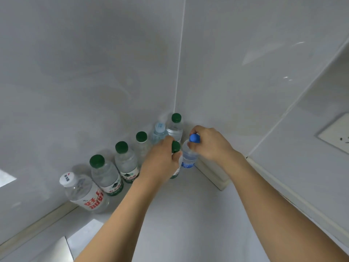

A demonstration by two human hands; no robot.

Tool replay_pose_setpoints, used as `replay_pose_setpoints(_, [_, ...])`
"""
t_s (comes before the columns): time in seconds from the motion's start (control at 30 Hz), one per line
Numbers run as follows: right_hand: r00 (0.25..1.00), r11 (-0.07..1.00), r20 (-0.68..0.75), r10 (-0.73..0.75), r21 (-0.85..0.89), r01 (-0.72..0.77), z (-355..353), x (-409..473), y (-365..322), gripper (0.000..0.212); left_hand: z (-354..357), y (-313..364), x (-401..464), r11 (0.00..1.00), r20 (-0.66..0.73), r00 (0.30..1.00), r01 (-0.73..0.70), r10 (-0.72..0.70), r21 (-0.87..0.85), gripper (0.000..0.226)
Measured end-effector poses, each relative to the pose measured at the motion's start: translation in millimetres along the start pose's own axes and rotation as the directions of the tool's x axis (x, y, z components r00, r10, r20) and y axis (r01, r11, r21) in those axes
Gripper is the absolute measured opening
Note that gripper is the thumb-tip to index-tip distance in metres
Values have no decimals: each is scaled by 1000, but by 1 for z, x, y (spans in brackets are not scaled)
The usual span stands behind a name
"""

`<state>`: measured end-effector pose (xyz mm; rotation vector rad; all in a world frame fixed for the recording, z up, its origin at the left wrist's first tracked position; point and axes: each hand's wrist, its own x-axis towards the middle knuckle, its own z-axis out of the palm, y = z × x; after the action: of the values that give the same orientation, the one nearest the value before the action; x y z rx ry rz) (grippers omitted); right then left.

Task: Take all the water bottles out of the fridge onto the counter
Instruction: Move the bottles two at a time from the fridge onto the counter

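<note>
At the desk (188, 214) corner, left hand (162, 159) fingers curl round a green-capped bottle (176, 146), right hand (209, 143) fingers pinch a blue-capped bottle (189, 157) beside the bottle row (113, 173).

you have open pale grey surface (188, 214) near you; a row of clear plastic water bottles (124, 161) lines the left tiled wall (75, 72) into the corner.
</note>
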<state>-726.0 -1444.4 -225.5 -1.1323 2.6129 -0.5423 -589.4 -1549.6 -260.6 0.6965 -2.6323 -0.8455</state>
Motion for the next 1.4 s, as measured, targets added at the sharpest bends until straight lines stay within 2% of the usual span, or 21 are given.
replay_pose_setpoints(0.13, [999, 999, -9, -41, -16, 41, 8, 30, 4, 23, 10, -9, 22, 999, -6, 999, 39, -39, 15, 15])
replay_pose_setpoints(0.27, [997, 997, -6, -71, -27, 71, 14, 50, 5, 23, 18, -15, 34, 999, -70, 997, 42, -43, -5, 18])
replay_pose_setpoints(0.5, [997, 996, -53, -52, 69, 56, 27, 52, 18, 27, 33, -14, 33, 991, -121, 987, 96, -107, -96, 28])
replay_pose_setpoints(0.57, [995, 993, -89, -39, 109, 49, 31, 46, 19, 35, 32, -12, 32, 988, -109, 986, 114, -125, -100, 29])
replay_pose_setpoints(0.7, [995, 985, -100, 10, 174, 7, 27, 20, 17, 65, 22, -4, 30, 985, -54, 986, 151, -156, -84, 29])
replay_pose_setpoints(0.8, [991, 985, -131, 22, 172, 1, 19, -13, 19, 66, 8, 4, 23, 986, -57, 984, 167, -167, -7, 44])
replay_pose_setpoints(0.97, [974, 978, -208, 89, 206, -45, -1, -92, 31, 61, -13, 41, -9, 984, -151, 987, 73, -48, 163, 48])
replay_pose_setpoints(1.1, [932, 973, -331, 149, 216, -79, -24, -159, 45, 53, -17, 74, -53, 995, -80, 997, -4, 12, 99, 44])
replay_pose_setpoints(1.2, [909, 969, -365, 200, 208, -130, -42, -209, 56, 54, -9, 104, -92, 987, -30, 991, -127, 131, 97, 40])
replay_pose_setpoints(1.4, [874, 963, -418, 247, 209, -172, -65, -312, 87, 55, 21, 184, -160, 938, 60, 945, -327, 322, 111, 45])
